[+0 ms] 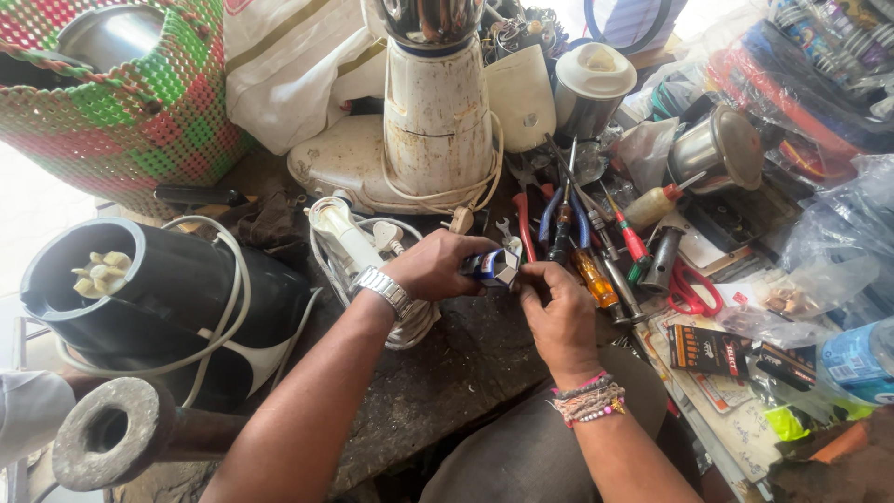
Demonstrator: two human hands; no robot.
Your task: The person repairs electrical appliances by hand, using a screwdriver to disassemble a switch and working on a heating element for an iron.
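Note:
My left hand, with a metal watch on its wrist, grips a small blue and white cardboard box over the dark workbench. My right hand, with bead bracelets on the wrist, pinches the open end of the same box with its fingertips. Both hands meet at the bench's middle, just in front of a pile of pliers and screwdrivers.
A worn white mixer base with a coiled cord stands behind the hands. A black mixer base lies at left, a rusty pipe end below it. A woven basket sits far left. Red scissors, jars and bags crowd the right.

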